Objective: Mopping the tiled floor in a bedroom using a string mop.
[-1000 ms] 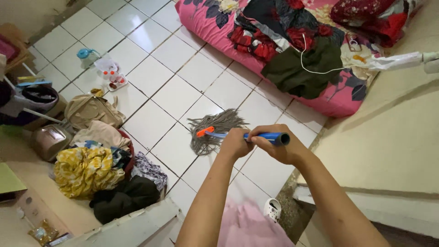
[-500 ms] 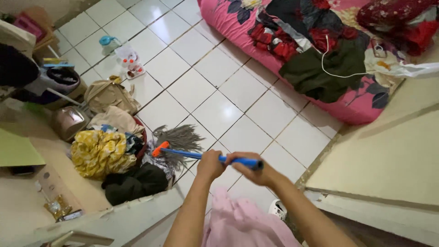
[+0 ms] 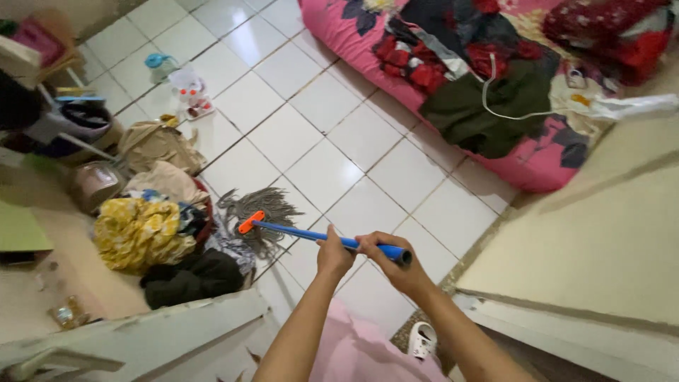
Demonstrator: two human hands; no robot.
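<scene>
A mop with a blue handle (image 3: 297,233), an orange clamp and grey strings (image 3: 258,210) lies low over the white tiled floor (image 3: 332,152). Its head rests beside a heap of clothes. My left hand (image 3: 334,253) is closed around the handle partway up. My right hand (image 3: 390,260) grips the handle's top end, just behind the left hand. Both forearms reach in from the bottom of the frame.
A pile of yellow, black and beige clothes (image 3: 152,226) lies at the left. A pink mattress (image 3: 488,92) covered with clothes and a white cable sits at the top right. Small bottles (image 3: 187,88) stand on the far tiles. A cream door or panel (image 3: 594,240) is at the right.
The mop head has slid left across the tiles, from the open floor to the edge of the clothes pile. Both hands followed it, still on the handle.
</scene>
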